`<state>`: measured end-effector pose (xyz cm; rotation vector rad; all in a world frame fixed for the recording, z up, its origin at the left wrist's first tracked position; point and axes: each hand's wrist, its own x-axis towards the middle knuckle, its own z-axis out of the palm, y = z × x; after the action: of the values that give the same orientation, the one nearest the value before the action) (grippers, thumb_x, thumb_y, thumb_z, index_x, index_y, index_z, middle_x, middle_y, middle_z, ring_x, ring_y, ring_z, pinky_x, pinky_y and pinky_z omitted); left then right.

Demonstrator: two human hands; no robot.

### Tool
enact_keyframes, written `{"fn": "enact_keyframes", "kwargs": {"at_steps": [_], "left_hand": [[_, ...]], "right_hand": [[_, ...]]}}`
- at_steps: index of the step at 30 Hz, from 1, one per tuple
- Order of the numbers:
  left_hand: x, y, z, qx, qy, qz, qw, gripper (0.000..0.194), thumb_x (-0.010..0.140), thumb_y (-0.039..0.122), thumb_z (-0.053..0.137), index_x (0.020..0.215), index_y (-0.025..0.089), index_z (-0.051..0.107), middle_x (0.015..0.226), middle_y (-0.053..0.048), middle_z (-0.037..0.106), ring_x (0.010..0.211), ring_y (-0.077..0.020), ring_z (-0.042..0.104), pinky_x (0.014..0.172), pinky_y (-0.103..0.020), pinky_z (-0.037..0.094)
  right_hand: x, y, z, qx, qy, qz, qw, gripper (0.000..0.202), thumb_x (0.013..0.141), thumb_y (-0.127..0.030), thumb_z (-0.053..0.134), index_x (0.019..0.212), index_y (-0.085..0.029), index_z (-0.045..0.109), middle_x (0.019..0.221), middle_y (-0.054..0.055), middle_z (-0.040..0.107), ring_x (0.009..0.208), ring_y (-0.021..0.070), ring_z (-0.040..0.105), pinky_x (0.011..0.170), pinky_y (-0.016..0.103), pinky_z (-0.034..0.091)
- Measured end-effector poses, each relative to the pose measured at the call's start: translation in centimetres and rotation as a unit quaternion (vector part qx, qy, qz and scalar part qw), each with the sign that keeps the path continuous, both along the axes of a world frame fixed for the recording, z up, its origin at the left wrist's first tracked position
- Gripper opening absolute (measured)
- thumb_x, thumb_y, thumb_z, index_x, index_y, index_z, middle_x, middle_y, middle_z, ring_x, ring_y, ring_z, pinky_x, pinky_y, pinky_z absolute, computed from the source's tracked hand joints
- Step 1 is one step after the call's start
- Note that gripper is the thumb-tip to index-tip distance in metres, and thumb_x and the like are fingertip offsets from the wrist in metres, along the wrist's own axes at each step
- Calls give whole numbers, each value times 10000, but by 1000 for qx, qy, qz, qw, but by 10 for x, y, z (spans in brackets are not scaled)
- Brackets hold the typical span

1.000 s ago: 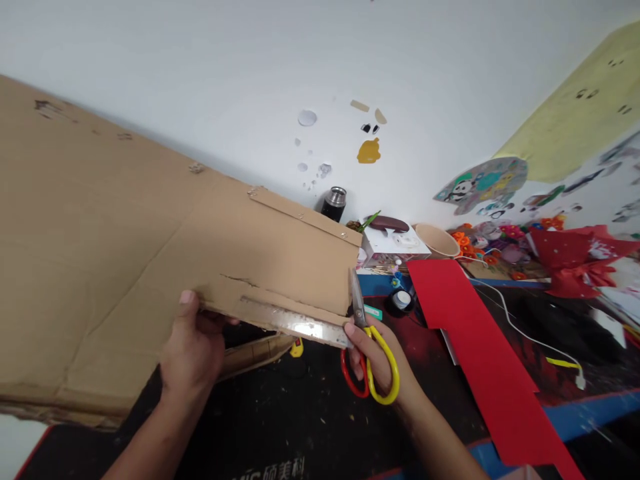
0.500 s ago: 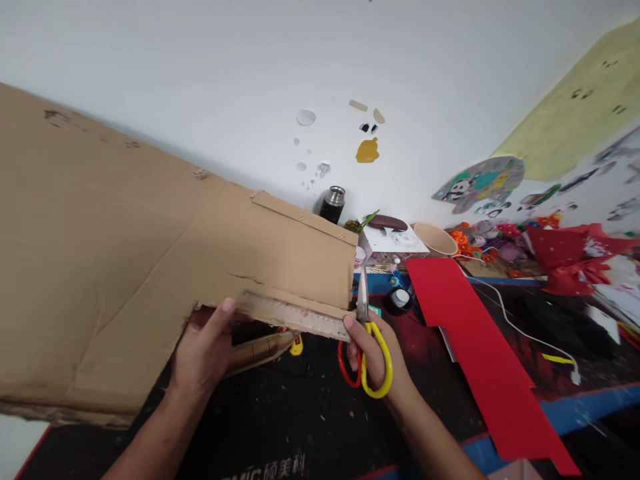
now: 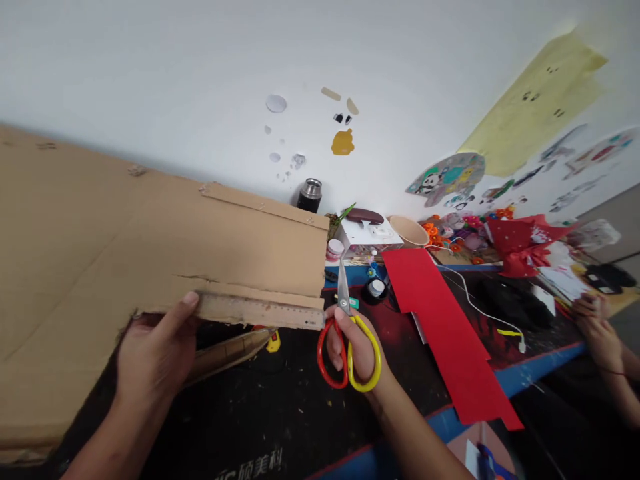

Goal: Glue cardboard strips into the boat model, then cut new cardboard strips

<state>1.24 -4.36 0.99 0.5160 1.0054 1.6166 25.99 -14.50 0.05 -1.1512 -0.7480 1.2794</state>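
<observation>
A large brown cardboard sheet [image 3: 125, 260] fills the left side, its lower right edge cut ragged, with a slit above that edge. My left hand [image 3: 160, 347] is closed on this edge, its thumb pressing the left end of a clear ruler [image 3: 260, 311] flat against the cardboard. My right hand [image 3: 357, 343] grips a pair of scissors [image 3: 344, 293] with one red and one yellow handle, blades together and pointing up. Its fingers are close to the ruler's right end; whether they touch it I cannot tell.
A yellow utility knife [image 3: 273, 341] lies on the black desk mat [image 3: 240, 407] below the cardboard. Red card [image 3: 430, 320] stretches across the mat on the right. A black flask [image 3: 310, 195] stands by the wall. Another person's hands [image 3: 597, 327] rest at the far right.
The view has turned to the right, bringing another person's hands into sight. My right thumb has come off the ruler's end, and the scissors' two handles now show more spread apart.
</observation>
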Motion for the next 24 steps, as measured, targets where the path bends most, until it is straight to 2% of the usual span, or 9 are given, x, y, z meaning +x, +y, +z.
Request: {"fn": "enact_keyframes", "kwargs": {"at_steps": [3, 7, 14, 20, 24], "left_hand": [[0, 0, 3, -1, -2, 7, 1000, 321, 539, 122, 967, 778, 130, 754, 776, -9, 767, 788, -158, 699, 785, -239, 625], [0, 0, 3, 14, 1, 14, 1000, 288, 582, 124, 951, 758, 161, 727, 788, -17, 779, 830, -191, 717, 845, -308, 636], [0, 1, 2, 21, -9, 8, 1000, 283, 568, 115, 942, 781, 148, 759, 766, 4, 774, 758, -136, 703, 757, -214, 621], [0, 0, -5, 30, 5, -16, 999, 226, 637, 208, 966, 734, 206, 762, 746, -43, 785, 843, -264, 772, 806, -382, 690], [-2, -1, -9, 34, 17, -34, 999, 306, 618, 323, 1013, 719, 200, 751, 782, -46, 799, 850, -286, 782, 806, -429, 703]], "right_hand": [[4, -4, -4, -9, 14, 10, 1000, 532, 903, -671, 828, 1005, -166, 693, 494, -87, 548, 309, 86, 459, 337, 179, 337], [2, -6, -2, -5, 29, 23, 999, 562, 892, -680, 836, 1041, -154, 707, 491, -90, 542, 306, 87, 451, 332, 183, 332], [-9, 0, 8, 5, 28, 20, 999, 527, 873, -668, 859, 950, -186, 660, 487, -90, 548, 302, 79, 429, 336, 182, 331], [-15, 3, 6, 1, -1, 31, 1000, 534, 892, -659, 840, 775, -223, 555, 479, -77, 542, 314, 84, 441, 344, 190, 322], [-17, 6, 5, -6, -37, 12, 999, 534, 894, -652, 838, 755, -220, 555, 470, -71, 539, 325, 87, 452, 361, 197, 318]]}}
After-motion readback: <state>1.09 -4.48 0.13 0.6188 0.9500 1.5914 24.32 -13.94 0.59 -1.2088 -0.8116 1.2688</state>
